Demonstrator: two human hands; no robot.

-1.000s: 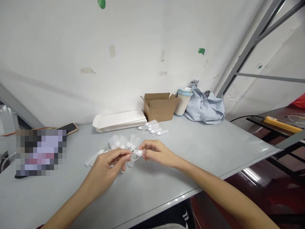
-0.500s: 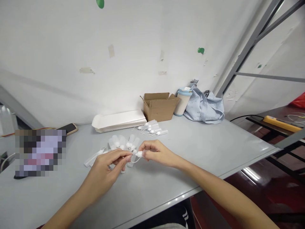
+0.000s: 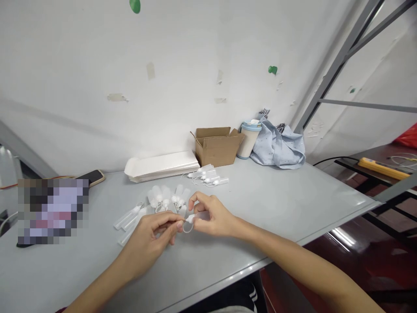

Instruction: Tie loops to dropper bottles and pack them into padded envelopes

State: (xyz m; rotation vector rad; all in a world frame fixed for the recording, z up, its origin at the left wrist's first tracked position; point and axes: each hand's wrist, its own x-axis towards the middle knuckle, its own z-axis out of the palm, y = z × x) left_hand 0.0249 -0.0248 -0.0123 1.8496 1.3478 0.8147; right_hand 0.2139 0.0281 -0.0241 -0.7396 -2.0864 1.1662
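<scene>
My right hand (image 3: 213, 215) is closed around a small translucent plastic bottle (image 3: 191, 218), its white nozzle end pointing left. A thin white loop (image 3: 187, 227) hangs below that end. My left hand (image 3: 159, 232) pinches thumb and forefinger together right at the bottle's tip; what sits between them is too small to make out. Behind the hands lies a cluster of similar bottles (image 3: 159, 194). More of them (image 3: 127, 217) lie beside my left wrist, partly covered by it. Another small group of bottles (image 3: 213, 179) rests farther back, in front of the cardboard box.
An open cardboard box (image 3: 219, 150) stands by the wall, beside a stack of white card sleeves (image 3: 163, 166). Right of it are a lidded cup (image 3: 248, 141) and a light-blue cloth bag (image 3: 280, 148). A phone (image 3: 94, 177) and a blurred-out item (image 3: 55, 211) lie left.
The bottle in my right hand now shows more of its body between the fingers, and its tip sits slightly lower and to the right. My left fingers have shifted right with it.
</scene>
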